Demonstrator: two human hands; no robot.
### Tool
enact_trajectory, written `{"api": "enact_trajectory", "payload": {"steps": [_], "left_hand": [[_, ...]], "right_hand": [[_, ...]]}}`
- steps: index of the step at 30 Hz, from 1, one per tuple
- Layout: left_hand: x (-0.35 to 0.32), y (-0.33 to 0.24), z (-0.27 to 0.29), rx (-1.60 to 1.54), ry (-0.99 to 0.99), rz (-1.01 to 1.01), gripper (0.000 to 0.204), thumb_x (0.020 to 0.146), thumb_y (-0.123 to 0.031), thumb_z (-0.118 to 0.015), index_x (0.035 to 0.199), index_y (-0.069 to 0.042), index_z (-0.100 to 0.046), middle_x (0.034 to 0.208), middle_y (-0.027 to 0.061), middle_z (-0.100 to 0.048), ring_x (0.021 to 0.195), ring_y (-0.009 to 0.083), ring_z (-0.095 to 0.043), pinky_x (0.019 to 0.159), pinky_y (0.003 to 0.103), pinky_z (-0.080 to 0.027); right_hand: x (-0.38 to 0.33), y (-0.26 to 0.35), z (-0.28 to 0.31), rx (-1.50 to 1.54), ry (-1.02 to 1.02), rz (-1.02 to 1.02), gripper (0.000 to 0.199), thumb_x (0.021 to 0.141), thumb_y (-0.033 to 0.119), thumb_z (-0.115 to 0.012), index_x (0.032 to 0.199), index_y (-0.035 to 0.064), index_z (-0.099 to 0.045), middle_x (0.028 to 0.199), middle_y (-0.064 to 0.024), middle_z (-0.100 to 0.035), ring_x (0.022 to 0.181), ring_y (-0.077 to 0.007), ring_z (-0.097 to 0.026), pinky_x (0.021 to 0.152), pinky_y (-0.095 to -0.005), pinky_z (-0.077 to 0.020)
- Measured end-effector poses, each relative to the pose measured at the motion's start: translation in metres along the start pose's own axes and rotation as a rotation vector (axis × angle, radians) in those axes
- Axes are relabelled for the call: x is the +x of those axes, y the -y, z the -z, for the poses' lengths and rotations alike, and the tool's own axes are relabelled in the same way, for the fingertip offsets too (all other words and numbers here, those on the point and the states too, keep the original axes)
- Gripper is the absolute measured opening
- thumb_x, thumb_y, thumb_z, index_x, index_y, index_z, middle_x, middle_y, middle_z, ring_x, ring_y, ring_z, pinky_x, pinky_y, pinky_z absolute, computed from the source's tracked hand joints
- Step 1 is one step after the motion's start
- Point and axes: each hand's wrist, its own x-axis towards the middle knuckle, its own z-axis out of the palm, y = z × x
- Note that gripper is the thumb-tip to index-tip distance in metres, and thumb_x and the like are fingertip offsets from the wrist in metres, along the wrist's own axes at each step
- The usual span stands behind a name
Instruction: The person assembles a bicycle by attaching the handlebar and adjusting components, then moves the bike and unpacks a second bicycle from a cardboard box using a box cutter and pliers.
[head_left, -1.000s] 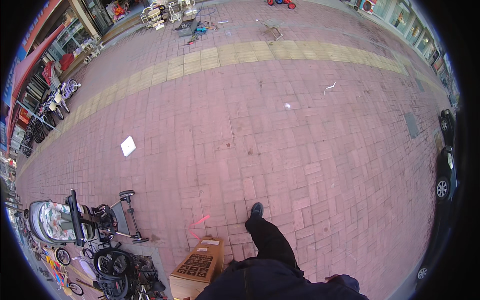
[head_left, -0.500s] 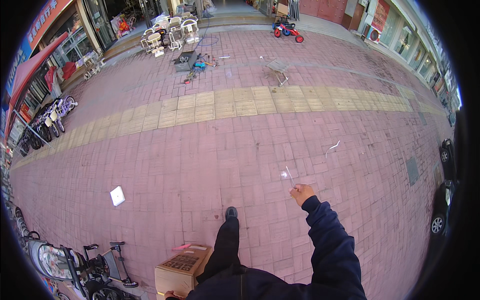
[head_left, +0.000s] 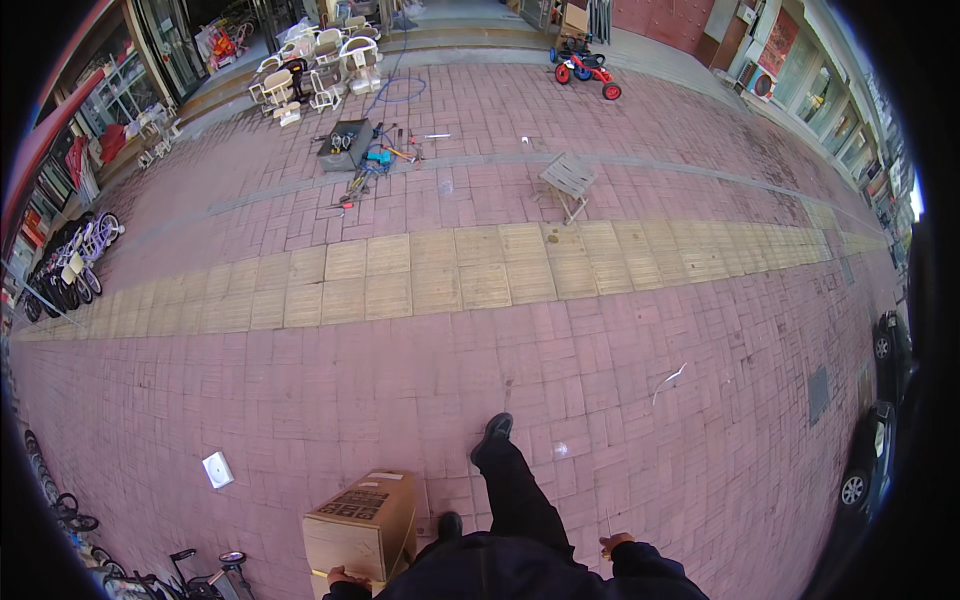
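Note:
Low at the left, a brown cardboard box (head_left: 345,540) with dark print hangs beside my leg. My left hand (head_left: 346,578) is closed at its near edge, by a thin yellow strap; the fingers' exact hold is partly hidden. My right hand (head_left: 616,544) is closed, low at my right side. A slim pale rod (head_left: 608,522), perhaps a screwdriver's shaft, sticks up from it, its handle hidden in the fingers.
Ahead, a yellow tactile strip (head_left: 435,275) crosses the red paving. Beyond it lie a grey toolbox (head_left: 345,145) with scattered tools and a small folding stool (head_left: 570,178). A white square object (head_left: 217,470) lies left. Bicycles (head_left: 80,262) and parked cars (head_left: 868,455) flank the area.
I have stepped forward; strip, stool and toolbox appear nearer. My right arm has dropped from outstretched to my side, rod still in hand. More of the box shows beside my leg.

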Motion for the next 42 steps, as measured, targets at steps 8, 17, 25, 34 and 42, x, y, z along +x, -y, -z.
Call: {"api": "enact_trajectory", "payload": {"steps": [8, 17, 25, 34, 42], "left_hand": [[-0.098, -0.074, -0.194, 0.029, 0.022, -0.108, 0.038, 0.091, -0.028, -0.056, 0.112, 0.003, -0.048, 0.107, 0.0234, -0.056, 0.09, 0.0393, -0.056, 0.082, 0.057, -0.047], [-0.175, -0.111, -0.38, 0.046, 0.016, -0.106, 0.036, 0.092, -0.029, -0.052, 0.113, 0.0, -0.048, 0.097, 0.0203, -0.054, 0.072, 0.0399, -0.054, 0.069, 0.059, -0.048], [-0.261, -0.129, -0.528, -0.005, 0.027, -0.064, 0.034, 0.094, -0.03, -0.049, 0.114, -0.003, -0.049, 0.088, 0.0176, -0.053, 0.056, 0.0404, -0.053, 0.058, 0.061, -0.049], [-0.358, -0.155, -0.722, 0.05, 0.071, -0.139, 0.029, 0.094, -0.033, -0.052, 0.103, -0.005, -0.052, 0.059, 0.0126, -0.04, 0.04, 0.0348, -0.046, 0.045, 0.054, -0.049], [-0.425, -0.167, -0.826, 0.661, 0.024, -0.174, 0.033, 0.099, -0.034, -0.05, 0.108, -0.004, -0.059, 0.06, 0.0174, -0.053, 0.046, 0.0364, -0.059, 0.048, 0.051, -0.055]], "right_hand": [[0.137, 0.002, 0.317, 0.417, -0.068, 0.14, 0.052, 0.099, 0.048, -0.047, 0.088, 0.0029, -0.071, 0.083, -0.0089, -0.073, 0.066, -0.0176, -0.069, 0.061, -0.0363, -0.0565], [0.047, 0.151, 0.87, 0.553, -0.904, 0.627, 0.046, 0.087, 0.047, -0.06, 0.071, 0.0044, -0.066, 0.073, -0.0191, -0.066, 0.075, -0.0379, -0.065, 0.067, -0.0445, -0.0508], [0.165, 0.114, 0.939, 0.787, -0.353, 0.213, 0.044, 0.086, 0.049, -0.062, 0.077, 0.0075, -0.073, 0.078, -0.012, -0.073, 0.076, -0.0272, -0.071, 0.072, -0.0378, -0.056], [0.217, 0.011, 0.997, 0.827, 0.249, -0.17, 0.033, 0.1, 0.033, -0.047, 0.109, 0.0028, -0.058, 0.104, -0.0153, -0.07, 0.084, -0.0258, -0.07, 0.066, -0.0419, -0.0601], [0.302, 0.016, 1.361, 0.075, -0.362, 0.39, 0.028, 0.093, 0.033, -0.055, 0.091, 0.0065, -0.065, 0.082, -0.0106, -0.071, 0.073, -0.0239, -0.071, 0.059, -0.0376, -0.0572]]}}
